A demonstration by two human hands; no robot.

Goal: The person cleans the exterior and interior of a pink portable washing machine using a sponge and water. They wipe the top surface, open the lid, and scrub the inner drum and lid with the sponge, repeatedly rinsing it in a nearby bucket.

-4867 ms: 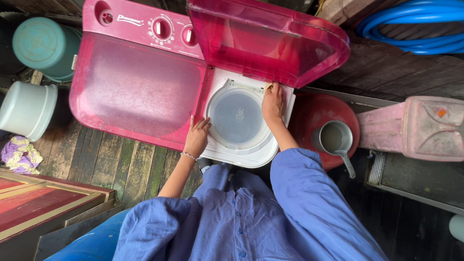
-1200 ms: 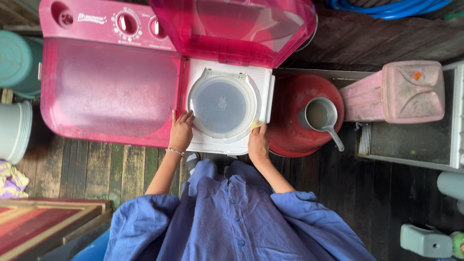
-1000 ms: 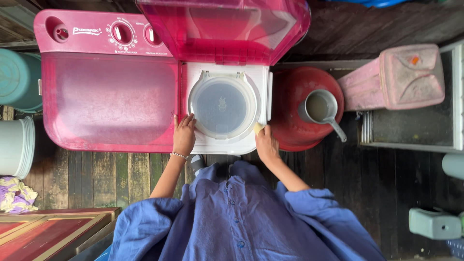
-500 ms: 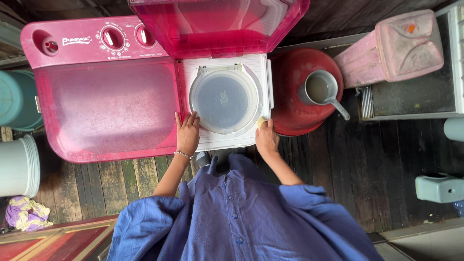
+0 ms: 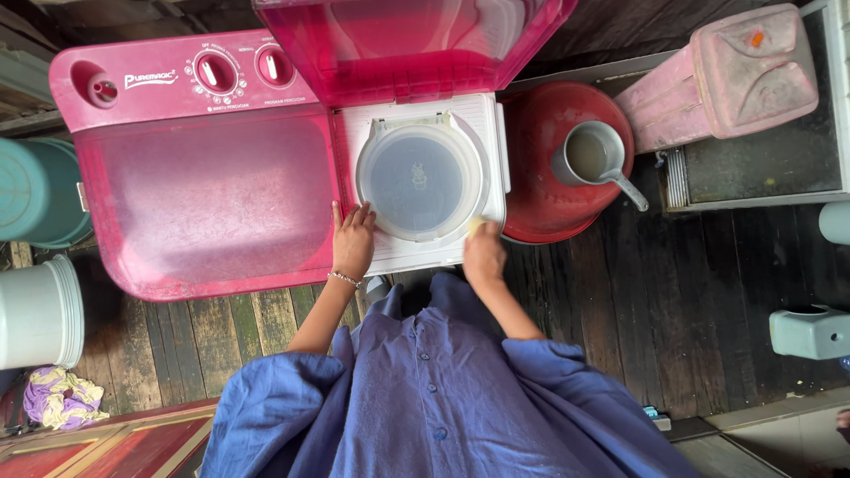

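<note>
I look down at a big pink washing machine [image 5: 204,190]. It has two tubs side by side. The left tub has a flat pink lid shut over it. Over the right tub, the pink see-through lid [image 5: 407,40] stands up and open on the far side. At the far left of the machine there are round knobs [image 5: 215,71].

To the right of the machine sits a red basin [image 5: 540,190] on the dark wood floor [image 5: 673,283]. A grey scoop with a handle [image 5: 593,158] lies in the basin. Farther right there is a pale pink box with a lid [image 5: 726,75]. On the left there is a green bucket [image 5: 31,190], and nearer, a white bucket [image 5: 40,310]. A small heap of cloth [image 5: 57,397] lies near that one.

In the right tub there is a round, clear inner lid [image 5: 421,180], lying flat in its white frame.

My blue shirt [image 5: 434,398] fills the near part of the view.

My left hand [image 5: 352,241] lies flat on the near left edge of the white frame, fingers spread a little, holding nothing. A thin bracelet [image 5: 343,279] is on that wrist.

My right hand [image 5: 484,252] is at the near right corner of the frame, curled. Something small and yellow [image 5: 475,227] peeks out at my fingertips. I cannot tell if I grip it.
</note>
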